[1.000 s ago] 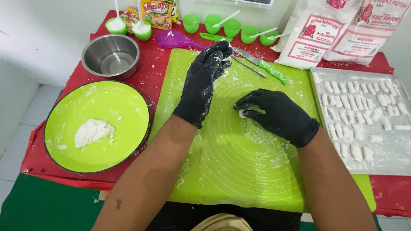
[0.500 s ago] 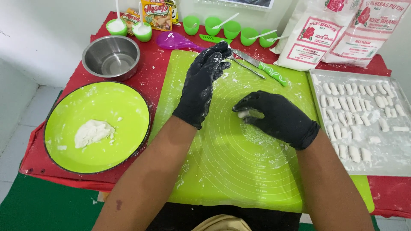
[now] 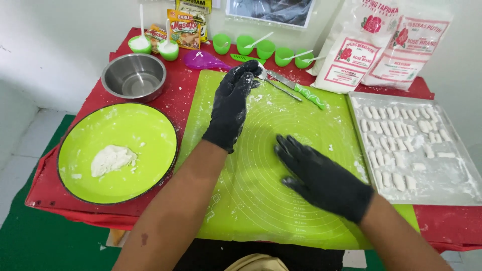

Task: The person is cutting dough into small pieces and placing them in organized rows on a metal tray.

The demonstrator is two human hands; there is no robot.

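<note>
While both hands wear black gloves dusted with flour, the left hand (image 3: 232, 105) sits at the far edge of the green mat (image 3: 261, 200), fingers curled loosely down toward the tip of a knife (image 3: 296, 90) with a green handle; cannot tell if it actually grips the blade or only touches it. The right hand (image 3: 321, 178) lies flat, palm down, fingers spread and pointing left, pressed on the middle of the mat; whatever is under the palm is hidden, so cannot tell if it covers dough. The mat is scattered with flour and small white crumbs. Left of the mat, a round green plate (image 3: 145, 133) holds a lump of white dough (image 3: 112, 159) near its centre, well apart from both hands. Behind the plate stands a steel bowl (image 3: 134, 76). Right of the mat, a metal tray (image 3: 452, 175) carries rows of small white dough pieces (image 3: 396, 130), close to the right hand but not touching it. At the back edge of the red table (image 3: 65, 195) sit a row of small green cups (image 3: 265, 48), some with white spoons, a purple scoop (image 3: 203, 60) just beyond the left hand, seasoning packets (image 3: 183, 29), and two white flour bags (image 3: 386, 45) leaning against the wall.
</note>
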